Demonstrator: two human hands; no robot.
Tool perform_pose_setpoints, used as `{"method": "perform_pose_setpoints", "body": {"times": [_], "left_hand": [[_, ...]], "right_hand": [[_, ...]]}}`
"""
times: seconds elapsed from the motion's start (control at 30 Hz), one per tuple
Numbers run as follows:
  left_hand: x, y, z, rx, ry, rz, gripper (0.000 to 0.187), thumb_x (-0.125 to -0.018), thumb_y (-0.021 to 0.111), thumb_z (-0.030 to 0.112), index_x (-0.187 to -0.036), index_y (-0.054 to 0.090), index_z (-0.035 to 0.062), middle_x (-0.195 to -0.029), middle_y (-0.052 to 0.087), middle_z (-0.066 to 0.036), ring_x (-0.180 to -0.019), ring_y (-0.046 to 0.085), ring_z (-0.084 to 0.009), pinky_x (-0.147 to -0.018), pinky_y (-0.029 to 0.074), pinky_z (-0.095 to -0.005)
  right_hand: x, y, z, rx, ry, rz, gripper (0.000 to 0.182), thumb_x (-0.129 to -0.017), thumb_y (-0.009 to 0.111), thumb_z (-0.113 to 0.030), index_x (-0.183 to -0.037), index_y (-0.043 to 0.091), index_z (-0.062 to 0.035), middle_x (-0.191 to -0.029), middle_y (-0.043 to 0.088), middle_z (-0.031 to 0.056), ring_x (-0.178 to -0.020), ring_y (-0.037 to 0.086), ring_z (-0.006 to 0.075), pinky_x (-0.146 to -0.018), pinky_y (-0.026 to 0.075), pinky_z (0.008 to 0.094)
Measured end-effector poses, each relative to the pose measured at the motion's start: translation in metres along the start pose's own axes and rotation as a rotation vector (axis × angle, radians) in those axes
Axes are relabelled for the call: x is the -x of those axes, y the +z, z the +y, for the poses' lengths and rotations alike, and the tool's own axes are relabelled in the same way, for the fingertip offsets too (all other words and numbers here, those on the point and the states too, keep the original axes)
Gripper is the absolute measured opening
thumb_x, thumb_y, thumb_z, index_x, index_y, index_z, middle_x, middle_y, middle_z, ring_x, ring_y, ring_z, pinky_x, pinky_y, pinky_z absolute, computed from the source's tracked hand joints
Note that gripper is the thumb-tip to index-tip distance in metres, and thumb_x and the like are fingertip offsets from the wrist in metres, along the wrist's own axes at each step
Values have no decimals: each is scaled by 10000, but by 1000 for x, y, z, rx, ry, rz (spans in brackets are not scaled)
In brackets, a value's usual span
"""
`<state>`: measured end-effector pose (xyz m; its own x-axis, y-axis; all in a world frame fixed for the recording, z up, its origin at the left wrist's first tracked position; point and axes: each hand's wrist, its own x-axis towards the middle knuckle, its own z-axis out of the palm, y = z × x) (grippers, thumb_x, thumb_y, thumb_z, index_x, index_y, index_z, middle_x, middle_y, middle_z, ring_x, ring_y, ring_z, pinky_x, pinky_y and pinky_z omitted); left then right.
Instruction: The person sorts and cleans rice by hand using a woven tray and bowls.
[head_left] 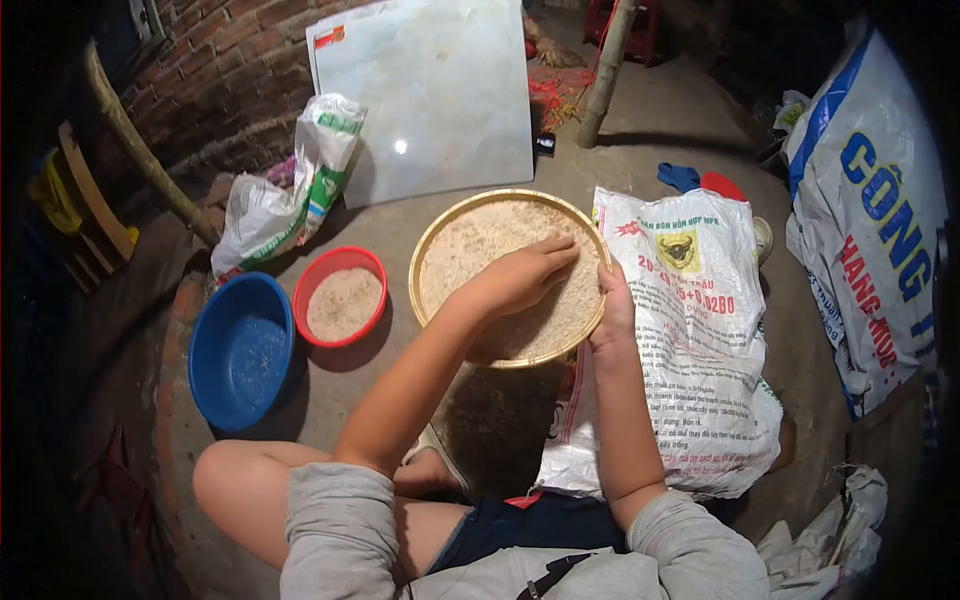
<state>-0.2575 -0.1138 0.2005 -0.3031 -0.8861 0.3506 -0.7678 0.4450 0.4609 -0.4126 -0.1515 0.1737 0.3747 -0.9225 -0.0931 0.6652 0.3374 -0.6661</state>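
Note:
A round woven bamboo basket (436,322) with a raised rim is held above my lap. A layer of pale grain that looks like rice (480,240) covers its inside, with some darker specks. My left hand (530,268) lies across the grain, palm down, with its fingers stretched toward the right side. The right rim is in the grip of my right hand (612,305), its thumb over the edge and the other fingers underneath, mostly hidden.
A red basin (383,315) with pale grain and a blue basin (205,375) with scattered bits stand at left. A printed white sack (690,340) lies at right; another big sack (870,230) stands beyond it. Behind are a white board (430,100) and a wooden pole (605,80).

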Motion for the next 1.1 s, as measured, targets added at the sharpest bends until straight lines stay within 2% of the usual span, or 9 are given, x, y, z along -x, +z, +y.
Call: {"method": "perform_pose_setpoints", "body": {"times": [0.07, 0.17, 0.4, 0.57, 0.63, 0.67, 0.77, 0.97, 1.1], "left_hand": [[4, 2, 12, 64, 24, 26, 310, -847, 549, 148, -1135, 536, 34, -1184, 527, -172, -1107, 498, -324, -908, 425, -377], [12, 0, 20, -172, -22, 90, 195, -818, 577, 162, -949, 572, 18, -1031, 574, -147, -925, 568, -316, -774, 467, -398], [22, -7, 16, -364, -230, 55, 248, -806, 590, 284, -790, 544, 40, -727, 596, -117, -697, 593, -319, -630, 479, -422], [21, -6, 2, 183, -408, 335, 281, -872, 504, 252, -691, 555, 42, -509, 523, -101, -494, 535, -259, -478, 419, -363], [24, -8, -4, 1190, -721, 341, 331, -889, 496, 248, -608, 467, 75, -457, 415, -7, -406, 402, -137, -362, 303, -285], [25, -7, -10, 1189, -724, 338, 331, -889, 496, 248, -608, 467, 75, -457, 415, -7, -406, 402, -137, -362, 303, -285], [29, -4, -23, 2032, -785, 425, 241, -916, 449, 202, -701, 424, 98, -529, 332, 53, -397, 285, -37, -320, 213, -182], [31, -10, -27, 2161, -837, 528, 217, -932, 418, 178, -738, 423, 80, -552, 350, 40, -386, 293, -33, -303, 203, -173], [30, -18, -40, 2311, -613, 412, 351, -956, 396, 234, -623, 374, 123, -481, 296, 55, -351, 264, -42, -301, 191, -184]], "right_hand": [[-2, -5, 1, 22, 5, 33, 318, -959, 303, -139, -1258, 367, -50, -1175, 502, 160, -1039, 537, 278, -897, 458, 403], [-4, -10, 3, 15, 24, 60, 322, -958, 301, -140, -1261, 364, -50, -1181, 497, 163, -1043, 535, 285, -897, 458, 413], [-10, -21, 15, -25, 108, 45, 346, -951, 296, -127, -1287, 347, -61, -1206, 482, 170, -1068, 524, 296, -897, 460, 431], [-9, -20, 17, -14, 72, 42, 345, -950, 300, -125, -1285, 348, -59, -1195, 485, 168, -1067, 523, 290, -896, 462, 425], [-10, -21, 17, -5, 94, 69, 342, -949, 307, -126, -1280, 353, -56, -1178, 495, 165, -1051, 534, 286, -884, 471, 427], [-11, -23, 17, -7, 96, 71, 342, -949, 307, -126, -1280, 353, -56, -1178, 495, 165, -1051, 534, 286, -884, 471, 427], [-13, -27, 15, -16, 113, 38, 340, -946, 316, -126, -1277, 359, -58, -1176, 500, 162, -1039, 543, 286, -873, 478, 430], [-17, -31, 16, -12, 109, 84, 357, -938, 329, -129, -1264, 394, 2, -1163, 527, 183, -1045, 549, 290, -895, 471, 408], [-26, -45, 12, -32, 18, 165, 366, -930, 349, -146, -1256, 405, 11, -1165, 529, 184, -1044, 547, 299, -910, 454, 414]]}}
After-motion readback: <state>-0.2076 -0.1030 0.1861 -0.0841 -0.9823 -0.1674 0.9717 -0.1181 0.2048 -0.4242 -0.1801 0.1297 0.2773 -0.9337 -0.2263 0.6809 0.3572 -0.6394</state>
